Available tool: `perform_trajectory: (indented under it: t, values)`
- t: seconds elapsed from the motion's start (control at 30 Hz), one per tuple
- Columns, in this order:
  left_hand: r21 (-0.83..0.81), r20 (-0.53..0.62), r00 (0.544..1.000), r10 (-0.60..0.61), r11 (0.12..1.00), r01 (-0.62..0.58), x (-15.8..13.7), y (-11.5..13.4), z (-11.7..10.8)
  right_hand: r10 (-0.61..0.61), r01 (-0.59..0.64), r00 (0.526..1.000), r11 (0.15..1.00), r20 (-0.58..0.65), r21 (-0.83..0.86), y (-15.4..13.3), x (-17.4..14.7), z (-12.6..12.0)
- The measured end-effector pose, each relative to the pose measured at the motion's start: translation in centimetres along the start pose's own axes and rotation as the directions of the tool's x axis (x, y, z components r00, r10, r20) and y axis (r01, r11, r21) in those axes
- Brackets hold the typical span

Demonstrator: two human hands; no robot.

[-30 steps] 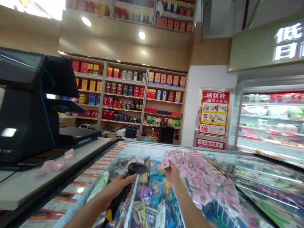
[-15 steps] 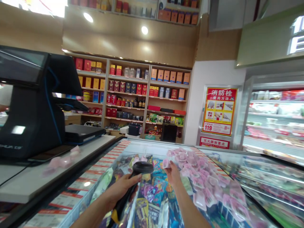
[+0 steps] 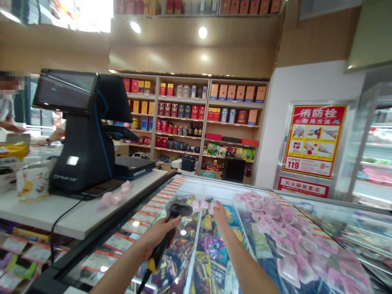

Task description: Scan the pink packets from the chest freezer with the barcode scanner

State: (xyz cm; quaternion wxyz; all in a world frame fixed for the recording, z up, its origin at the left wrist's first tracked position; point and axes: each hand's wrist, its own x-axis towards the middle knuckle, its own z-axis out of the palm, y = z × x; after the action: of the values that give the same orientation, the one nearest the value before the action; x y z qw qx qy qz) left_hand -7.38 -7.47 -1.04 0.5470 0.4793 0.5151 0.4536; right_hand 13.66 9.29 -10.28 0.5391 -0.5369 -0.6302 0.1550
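Note:
My left hand (image 3: 161, 234) is wrapped round the handle of a black barcode scanner (image 3: 180, 209) with yellow near its base; its head points forward over the freezer's glass. My right hand (image 3: 220, 214) is at the middle of the glass top, fingers closed on a small pink package (image 3: 211, 207). Just left of that lie a few more pink packages, near the scanner's head. A big heap of similar pink packages (image 3: 288, 228), some with white barcode labels, spreads across the right side of the glass. Under it, colourful bagged ice treats (image 3: 211, 241) show.
The chest freezer (image 3: 183, 179) has striped price labels along its edge. To the left, a counter (image 3: 73, 224) bears a black checkout terminal (image 3: 82, 143), pink packages (image 3: 114, 198) and a cable. A person's arm (image 3: 56, 134) shows behind it. Stocked shelves (image 3: 177, 126) stand beyond.
The view has swung left, showing more of the counter and a person behind it. My right hand has moved with its pink package away from the heap, towards the scanner.

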Motion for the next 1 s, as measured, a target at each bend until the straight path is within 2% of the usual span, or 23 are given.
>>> perform_trajectory:
  t: [0.13,0.2,0.27,0.33,0.43,0.5,0.57,0.63,0.67,0.73,0.87,1.0]
  values:
    - [0.0,-0.004,1.0,-0.027,1.0,0.027,0.1,0.1,-0.1,0.061,-0.061,0.998,0.998,0.015,-0.026,-2.2,-0.5,2.5]
    - [-0.004,0.011,1.0,-0.002,1.0,0.002,0.2,0.2,0.2,0.049,-0.048,0.998,0.997,0.025,-0.058,-3.0,-0.6,2.3]
    - [0.003,0.023,1.0,0.008,1.0,-0.009,0.3,0.3,0.6,0.036,-0.033,0.999,0.993,0.021,-0.109,-3.4,-0.4,0.8]
    - [0.026,0.037,0.999,-0.006,1.0,0.005,0.3,0.5,1.0,0.024,-0.023,1.0,0.983,0.002,-0.184,-3.1,-0.1,-2.1]
    - [0.053,0.052,0.998,-0.022,0.998,0.019,0.1,0.7,1.8,0.014,-0.025,0.999,0.942,-0.035,-0.335,-1.9,0.2,-8.4]
    - [0.06,0.053,0.998,-0.022,0.998,0.019,-0.1,0.9,2.2,0.044,-0.064,0.998,0.847,-0.051,-0.528,-1.0,-0.2,-12.7]
    - [0.068,0.056,0.998,-0.036,0.997,0.032,-0.1,1.0,2.6,0.094,-0.109,0.994,0.702,-0.06,-0.704,-0.2,-0.9,-16.3]
    - [0.069,0.066,0.996,-0.06,0.996,0.055,0.0,1.0,2.9,0.138,-0.13,0.989,0.598,-0.058,-0.791,0.5,-1.7,-18.7]
    - [0.066,0.074,0.995,-0.067,0.996,0.062,0.0,1.0,3.1,0.148,-0.13,0.988,0.588,-0.052,-0.799,0.7,-2.1,-19.4]
    - [0.067,0.089,0.993,-0.073,0.996,0.067,0.0,0.9,3.4,0.16,-0.112,0.987,0.561,-0.025,-0.82,1.0,-2.6,-20.1]
    - [0.087,0.09,0.995,-0.036,0.996,0.028,-0.8,0.9,3.9,0.155,-0.071,0.988,0.539,0.016,-0.839,0.7,-2.8,-19.8]
    - [0.105,0.09,0.996,-0.013,0.994,0.004,-1.8,1.4,4.3,0.11,0.002,0.991,0.572,0.078,-0.82,-0.1,-2.9,-19.0]
